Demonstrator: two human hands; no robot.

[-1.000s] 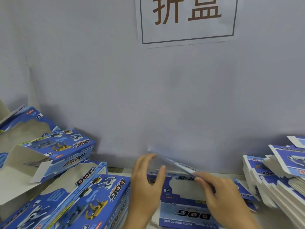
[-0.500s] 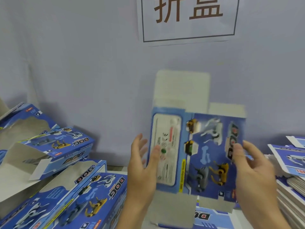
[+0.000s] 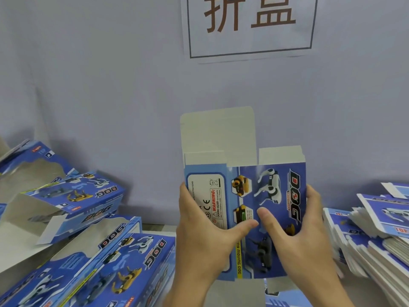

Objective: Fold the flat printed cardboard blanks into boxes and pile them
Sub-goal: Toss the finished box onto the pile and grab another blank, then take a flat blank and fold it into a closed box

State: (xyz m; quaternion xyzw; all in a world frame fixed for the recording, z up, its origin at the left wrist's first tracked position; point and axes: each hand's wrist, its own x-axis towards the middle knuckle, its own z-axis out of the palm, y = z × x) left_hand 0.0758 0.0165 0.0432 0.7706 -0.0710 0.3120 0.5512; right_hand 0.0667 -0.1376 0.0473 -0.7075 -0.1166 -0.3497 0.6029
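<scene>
Hands: my left hand [image 3: 205, 235] and right hand [image 3: 296, 235] grip one blank [image 3: 272, 196] upright | folded boxes [image 3: 93, 251] left | flat stack [image 3: 376, 235] right

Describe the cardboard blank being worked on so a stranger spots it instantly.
Below the wall sign, at centre, the blank stands upright between the left hand and right hand. Unlike the folded boxes left and flat stack right, it is held off the table.

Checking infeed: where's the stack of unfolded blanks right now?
Head view, far right: the stack of flat blanks lies on the table beside the right hand, which holds the raised blank.
</scene>
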